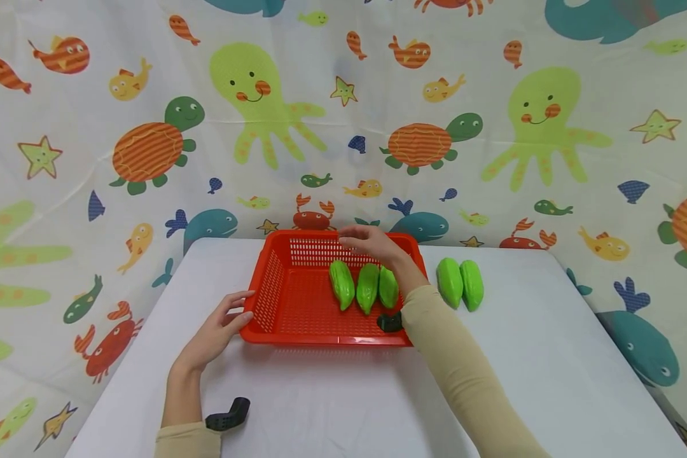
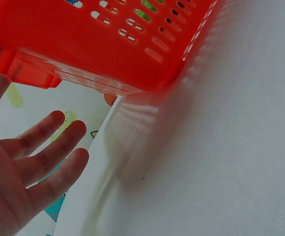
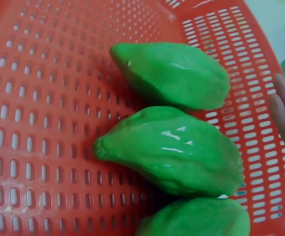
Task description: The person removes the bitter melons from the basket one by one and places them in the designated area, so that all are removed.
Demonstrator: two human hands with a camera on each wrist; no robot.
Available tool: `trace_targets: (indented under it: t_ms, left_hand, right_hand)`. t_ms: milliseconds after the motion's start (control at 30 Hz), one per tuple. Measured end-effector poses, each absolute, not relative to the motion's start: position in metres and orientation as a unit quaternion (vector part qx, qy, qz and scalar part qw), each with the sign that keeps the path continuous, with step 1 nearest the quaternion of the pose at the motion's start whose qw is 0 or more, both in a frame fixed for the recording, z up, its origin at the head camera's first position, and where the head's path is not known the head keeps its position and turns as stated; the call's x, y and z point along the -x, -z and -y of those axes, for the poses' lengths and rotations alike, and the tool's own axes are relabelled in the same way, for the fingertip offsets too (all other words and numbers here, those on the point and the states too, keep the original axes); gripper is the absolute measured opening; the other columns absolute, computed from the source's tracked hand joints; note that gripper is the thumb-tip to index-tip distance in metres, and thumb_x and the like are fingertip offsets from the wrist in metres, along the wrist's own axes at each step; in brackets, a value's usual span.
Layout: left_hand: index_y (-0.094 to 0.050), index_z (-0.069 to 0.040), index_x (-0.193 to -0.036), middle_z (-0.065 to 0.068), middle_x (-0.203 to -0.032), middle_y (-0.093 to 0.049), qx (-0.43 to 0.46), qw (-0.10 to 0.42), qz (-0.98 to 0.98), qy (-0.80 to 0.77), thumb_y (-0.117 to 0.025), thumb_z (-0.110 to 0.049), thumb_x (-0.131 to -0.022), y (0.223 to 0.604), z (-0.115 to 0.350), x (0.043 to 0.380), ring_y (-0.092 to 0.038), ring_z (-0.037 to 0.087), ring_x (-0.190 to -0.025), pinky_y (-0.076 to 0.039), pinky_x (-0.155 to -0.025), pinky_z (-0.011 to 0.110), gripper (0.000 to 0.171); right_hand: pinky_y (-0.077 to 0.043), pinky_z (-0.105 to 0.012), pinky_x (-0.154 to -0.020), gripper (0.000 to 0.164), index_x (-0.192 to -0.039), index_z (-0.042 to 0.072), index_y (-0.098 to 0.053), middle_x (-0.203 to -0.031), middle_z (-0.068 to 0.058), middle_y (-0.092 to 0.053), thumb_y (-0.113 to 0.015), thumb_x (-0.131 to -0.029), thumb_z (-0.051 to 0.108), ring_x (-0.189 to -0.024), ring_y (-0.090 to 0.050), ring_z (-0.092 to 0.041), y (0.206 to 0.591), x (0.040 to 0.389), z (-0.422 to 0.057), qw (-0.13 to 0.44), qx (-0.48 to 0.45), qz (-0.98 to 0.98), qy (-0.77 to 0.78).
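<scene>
A red slotted plastic basket (image 1: 332, 340) stands on the white table. Three glossy green fruits, tapered like papayas, lie side by side in its right half: a left one (image 1: 341, 284), a middle one (image 1: 367, 288) and a right one (image 1: 388, 287) partly hidden by my right arm. My right hand (image 1: 372, 243) hovers over the fruits near the back rim, fingers loosely bent, holding nothing. At the basket's left rim, my left hand (image 1: 220, 332) touches the edge with spread, fairly straight fingers (image 2: 66, 142).
Two more green fruits, one (image 1: 450, 282) and another (image 1: 472, 285), lie together on the table (image 1: 549, 356) right of the basket. Behind the table hangs a cloth (image 1: 343, 63) printed with sea animals. Each wrist carries a black device (image 1: 229, 415).
</scene>
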State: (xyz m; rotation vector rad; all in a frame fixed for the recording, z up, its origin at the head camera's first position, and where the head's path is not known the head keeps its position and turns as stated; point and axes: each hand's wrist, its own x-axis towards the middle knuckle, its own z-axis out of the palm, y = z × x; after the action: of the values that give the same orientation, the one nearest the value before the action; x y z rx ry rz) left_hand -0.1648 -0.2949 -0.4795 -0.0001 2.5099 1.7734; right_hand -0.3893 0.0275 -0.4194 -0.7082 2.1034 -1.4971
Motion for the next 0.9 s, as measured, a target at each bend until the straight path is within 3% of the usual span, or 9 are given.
trace_targets:
  t_ms: [200,700,900]
  left_hand:
    - [-0.036,-0.025,-0.147,0.014,-0.147,-0.034,0.004,0.037,-0.815,-0.578,-0.060,-0.038,-0.097,0.479,0.294,0.166,-0.045,0.040,-0.128,-0.051,-0.093,0.049,0.057]
    - [-0.037,-0.027,-0.146,0.014,-0.147,-0.035,0.008,0.038,-0.813,-0.581,-0.060,-0.037,-0.097,0.483,0.296,0.168,-0.044,0.039,-0.127,-0.051,-0.093,0.050,0.055]
    - [-0.038,-0.026,-0.146,0.015,-0.146,-0.035,0.005,0.041,-0.815,-0.579,-0.058,-0.036,-0.098,0.482,0.297,0.168,-0.044,0.040,-0.128,-0.051,-0.093,0.051,0.053]
  right_hand:
    - [-0.047,-0.043,-0.101,0.050,-0.140,0.009,-0.054,-0.136,-0.002,-0.055,-0.063,-0.096,0.033,-0.121,-0.055,-0.024,0.420,0.387,-0.026,0.264,0.290,-0.793,0.466]
    - [-0.049,-0.047,-0.098,0.051,-0.139,0.008,-0.055,-0.129,-0.008,-0.061,-0.065,-0.094,0.030,-0.112,-0.059,-0.025,0.425,0.383,-0.020,0.283,0.296,-0.828,0.383]
    - [-0.050,-0.039,-0.095,0.051,-0.138,0.009,-0.056,-0.133,-0.007,-0.060,-0.067,-0.093,0.031,-0.114,-0.057,-0.022,0.426,0.384,-0.017,0.268,0.310,-0.842,0.350]
